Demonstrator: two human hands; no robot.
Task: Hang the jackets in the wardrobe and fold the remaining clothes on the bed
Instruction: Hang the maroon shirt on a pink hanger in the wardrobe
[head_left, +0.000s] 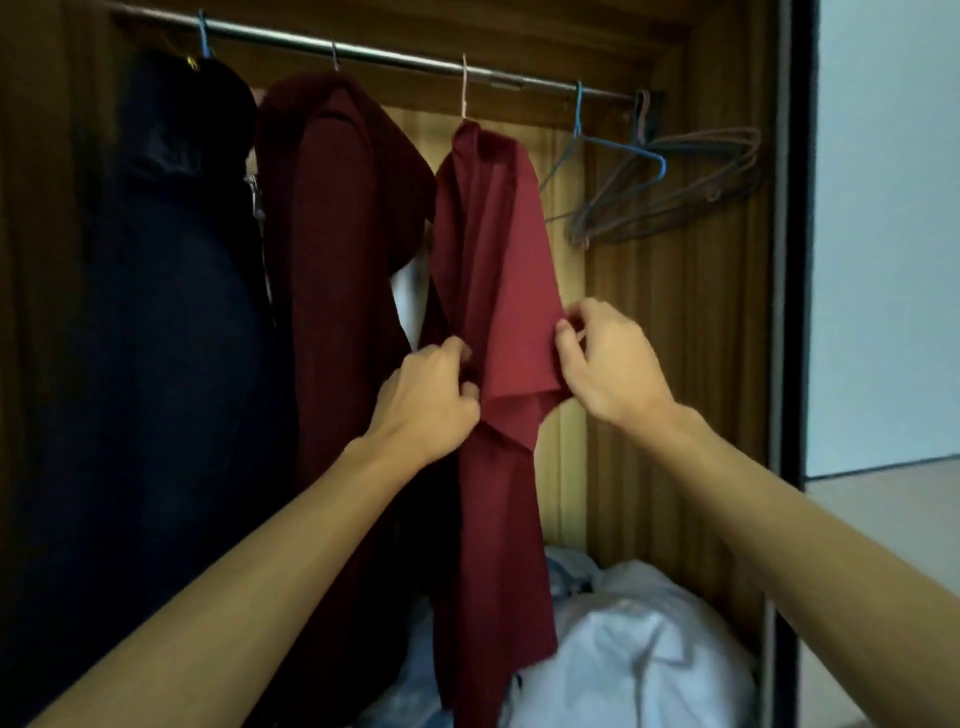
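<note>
**Finding.** The red garment (493, 249) hangs from a pale hanger (465, 88) on the rod (395, 57), directly above the fingers. The left hand (431, 395) has its fingers (460, 353) curled round the garment's left edge. The right hand (608, 358) pinches the opposite edge between thumb and fingertips (563, 332). Both are clamped on cloth at mid-height.

**Risks.**
- An uneven or downward tug from either side would likely tip the hanger and let a shoulder slide off. The cloth looks bunched at the neck, and whether it sits on both hanger arms cannot be told.
- Pushing the cloth upward could lift the hook off the rod.
- A dropped garment would land on the white bundle (639, 639) below the fingers.

**Surroundings.**
- A maroon hooded jacket (337, 208) hangs just left of the left fingers, touching the red garment and crowding that side.
- A dark jacket (171, 260) hangs beyond it.
- Up and to the right of the right fingers, empty hangers (665, 182) cluster at the rod's end, apart from the garment.
- The wardrobe wall (675, 338) stands behind the right fingers
</note>
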